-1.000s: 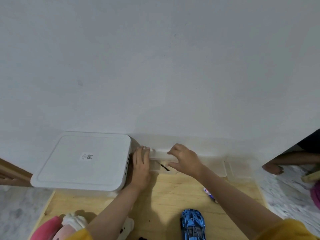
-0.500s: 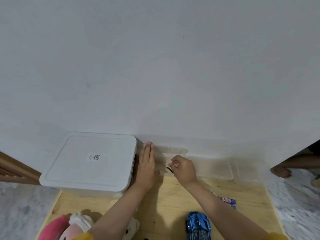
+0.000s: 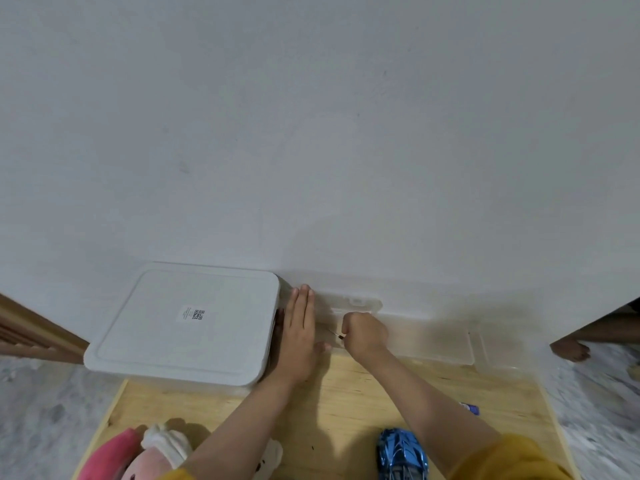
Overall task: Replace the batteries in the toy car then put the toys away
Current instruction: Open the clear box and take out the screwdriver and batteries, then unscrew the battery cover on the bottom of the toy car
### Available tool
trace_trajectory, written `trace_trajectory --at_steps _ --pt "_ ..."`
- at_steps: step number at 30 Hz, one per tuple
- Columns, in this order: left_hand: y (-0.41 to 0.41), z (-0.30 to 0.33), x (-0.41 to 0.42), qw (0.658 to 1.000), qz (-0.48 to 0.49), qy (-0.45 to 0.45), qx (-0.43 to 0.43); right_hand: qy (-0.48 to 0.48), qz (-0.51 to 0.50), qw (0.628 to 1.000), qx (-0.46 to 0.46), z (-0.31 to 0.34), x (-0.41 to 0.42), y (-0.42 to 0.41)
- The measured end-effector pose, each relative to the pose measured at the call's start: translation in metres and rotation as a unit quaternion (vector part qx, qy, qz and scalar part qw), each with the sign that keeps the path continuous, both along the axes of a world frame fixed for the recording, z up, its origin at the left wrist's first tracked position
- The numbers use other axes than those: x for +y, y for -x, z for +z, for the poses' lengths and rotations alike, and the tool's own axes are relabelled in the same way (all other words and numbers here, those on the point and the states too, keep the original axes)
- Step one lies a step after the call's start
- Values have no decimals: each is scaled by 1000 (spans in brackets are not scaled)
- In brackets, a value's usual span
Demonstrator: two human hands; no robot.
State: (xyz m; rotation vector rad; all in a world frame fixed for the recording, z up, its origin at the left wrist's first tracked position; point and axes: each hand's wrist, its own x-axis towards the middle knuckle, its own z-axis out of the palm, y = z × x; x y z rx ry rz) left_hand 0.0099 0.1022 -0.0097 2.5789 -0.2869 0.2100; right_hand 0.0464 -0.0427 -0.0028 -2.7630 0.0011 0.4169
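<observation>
In the head view, the right hand [image 3: 364, 332] is curled into a fist at the near-left corner of a clear plastic case [image 3: 426, 337] that sits against the white wall [image 3: 311, 133]; its grip is closed on a thin dark-tipped tool [image 3: 337, 334], probably a small screwdriver, whose tip pokes out leftward toward the left hand [image 3: 300, 336]. The left hand lies flat and open, fingers together and pointing at the wall, wedged between the case and a white lidded storage bin [image 3: 187, 323], holding nothing. The blue toy car [image 3: 401, 457] lies on the wooden table [image 3: 346, 403] at the near edge, almost directly toward the person from the right hand and just inside the right forearm, its long axis running roughly from near to far. The right hand is therefore the nearer one, and the tool has to travel straight back toward the body to reach the car. A purple-tipped item [image 3: 470, 407], possibly a battery, lies to the right of that forearm. A pink plush toy [image 3: 138, 455] rests at the near-left corner. The table is light wood, mostly bare between the arms; pale marbled floor [image 3: 41, 410] flanks it on both sides.
</observation>
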Motion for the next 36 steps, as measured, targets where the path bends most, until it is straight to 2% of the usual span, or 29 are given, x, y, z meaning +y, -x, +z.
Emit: trace_trajectory --at_steps 5,8,13,17,21,25,30,33,36 --pt "1 3 0 1000 6 -23 11 -137 -87 987 1 14 -6 7" --pt "4 9 -2 998 20 -51 42 -212 -102 972 -1 23 -17 19" --pt "20 24 -6 992 44 -98 71 -288 -107 949 -65 38 -35 49" --pt "31 36 -9 984 47 -130 117 -353 -169 913 -118 48 -49 85" --pt "43 43 -12 981 29 -139 130 -441 -269 847 -130 46 -63 122" --pt "68 48 -31 982 6 -133 137 -587 -355 725 -69 53 -77 156" --pt "116 46 -73 977 -4 -78 200 -670 -423 610 -19 46 -102 191" --pt "145 43 -99 967 -10 -67 246 -685 -446 576 -18 40 -118 209" --pt "168 37 -125 957 -8 -83 278 -658 -468 590 -11 32 -132 227"
